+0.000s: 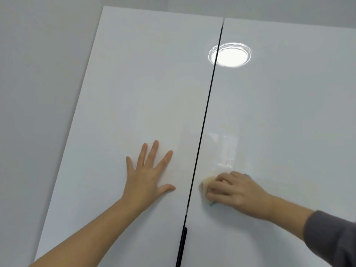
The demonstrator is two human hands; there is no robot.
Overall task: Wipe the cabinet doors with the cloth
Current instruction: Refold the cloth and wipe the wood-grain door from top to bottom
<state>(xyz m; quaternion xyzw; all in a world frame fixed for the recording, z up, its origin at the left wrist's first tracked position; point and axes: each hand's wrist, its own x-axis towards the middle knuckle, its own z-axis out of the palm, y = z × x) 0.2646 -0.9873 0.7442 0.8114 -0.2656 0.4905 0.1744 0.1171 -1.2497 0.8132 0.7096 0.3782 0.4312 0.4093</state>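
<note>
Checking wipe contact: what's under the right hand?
A cloth, pale yellow with a teal edge, against the right cabinet door. The right hand covers most of it.

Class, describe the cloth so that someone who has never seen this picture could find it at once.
Two glossy white doors fill the view, split by a dark gap. On the right door, low beside that gap, the right hand grips the cloth against the panel. It alone is pale yellow, with a teal edge showing under the hand.
</note>
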